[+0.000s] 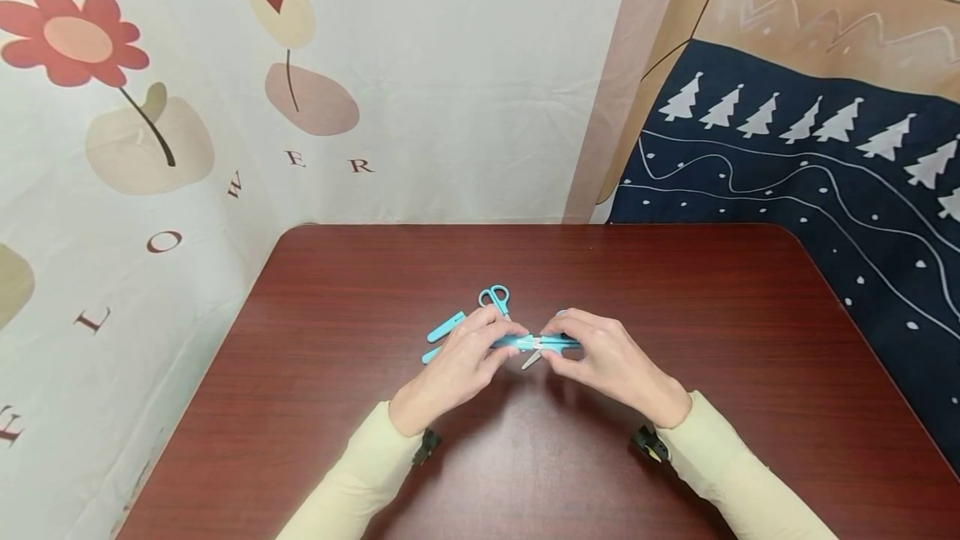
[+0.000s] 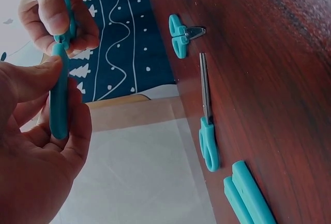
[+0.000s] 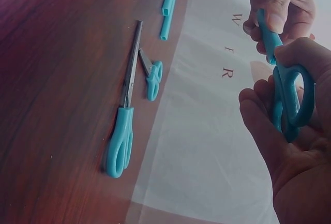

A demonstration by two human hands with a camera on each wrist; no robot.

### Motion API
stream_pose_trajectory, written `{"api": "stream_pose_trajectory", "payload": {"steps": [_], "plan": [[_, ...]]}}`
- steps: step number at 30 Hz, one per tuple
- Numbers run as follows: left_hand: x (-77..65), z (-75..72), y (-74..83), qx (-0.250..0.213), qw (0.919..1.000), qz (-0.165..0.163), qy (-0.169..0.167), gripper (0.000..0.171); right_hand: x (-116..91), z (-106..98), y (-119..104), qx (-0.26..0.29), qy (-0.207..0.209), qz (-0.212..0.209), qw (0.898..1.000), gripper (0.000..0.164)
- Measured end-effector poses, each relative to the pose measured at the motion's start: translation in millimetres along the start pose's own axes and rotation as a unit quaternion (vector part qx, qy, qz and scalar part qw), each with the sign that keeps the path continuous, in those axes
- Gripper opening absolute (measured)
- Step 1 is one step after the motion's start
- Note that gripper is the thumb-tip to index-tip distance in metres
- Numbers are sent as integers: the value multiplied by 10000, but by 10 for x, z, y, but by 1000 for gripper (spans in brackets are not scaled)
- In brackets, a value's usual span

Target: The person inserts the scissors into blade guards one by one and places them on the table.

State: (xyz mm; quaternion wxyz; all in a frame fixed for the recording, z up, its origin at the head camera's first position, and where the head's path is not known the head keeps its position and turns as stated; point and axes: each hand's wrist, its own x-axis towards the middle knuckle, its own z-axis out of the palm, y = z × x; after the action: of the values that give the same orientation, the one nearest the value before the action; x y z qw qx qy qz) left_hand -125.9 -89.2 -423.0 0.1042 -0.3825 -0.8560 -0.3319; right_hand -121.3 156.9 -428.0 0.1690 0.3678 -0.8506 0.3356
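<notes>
My left hand (image 1: 467, 352) holds a turquoise blade cover (image 2: 59, 100), its thumb pressed along one side. My right hand (image 1: 603, 352) grips turquoise scissors (image 3: 309, 102) by their handle loops. In the right wrist view the cover sits over the scissors' blades, hiding most of them; a short bit of metal shows between the hands in the head view. Two more turquoise-handled pairs lie on the table under the hands: one pair of scissors (image 3: 119, 141) has its blades together, and the other scissors (image 2: 178, 40) lie farther right in the left wrist view's background.
Two loose turquoise covers, one of them this blade cover (image 1: 446, 327), lie side by side left of my left hand. They rest on the dark red wooden table (image 1: 337, 290). A printed curtain (image 1: 465, 107) hangs behind the table.
</notes>
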Motion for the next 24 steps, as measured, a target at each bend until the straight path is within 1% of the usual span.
{"api": "stream_pose_trajectory", "payload": {"steps": [4,10,14,18,21,24], "plan": [[-3,-8,-3,-11,10000,32,64,23,-9,-1,6,11,4,-31,10000,23],[-10,-2,-31,166,9996,117,171,24,-21,8,8,-301,14,-38,9995,28],[-10,18,-48,251,9992,147,282,24,-26,11,6,-413,22,86,9991,31],[-4,31,-54,173,9992,57,361,25,-29,6,3,-535,-35,245,9983,32],[-2,39,-57,144,9992,9,381,24,-35,1,1,-521,-96,353,9980,31],[-2,47,-61,146,9990,79,424,23,-40,0,-3,-469,-125,416,9980,30]]}}
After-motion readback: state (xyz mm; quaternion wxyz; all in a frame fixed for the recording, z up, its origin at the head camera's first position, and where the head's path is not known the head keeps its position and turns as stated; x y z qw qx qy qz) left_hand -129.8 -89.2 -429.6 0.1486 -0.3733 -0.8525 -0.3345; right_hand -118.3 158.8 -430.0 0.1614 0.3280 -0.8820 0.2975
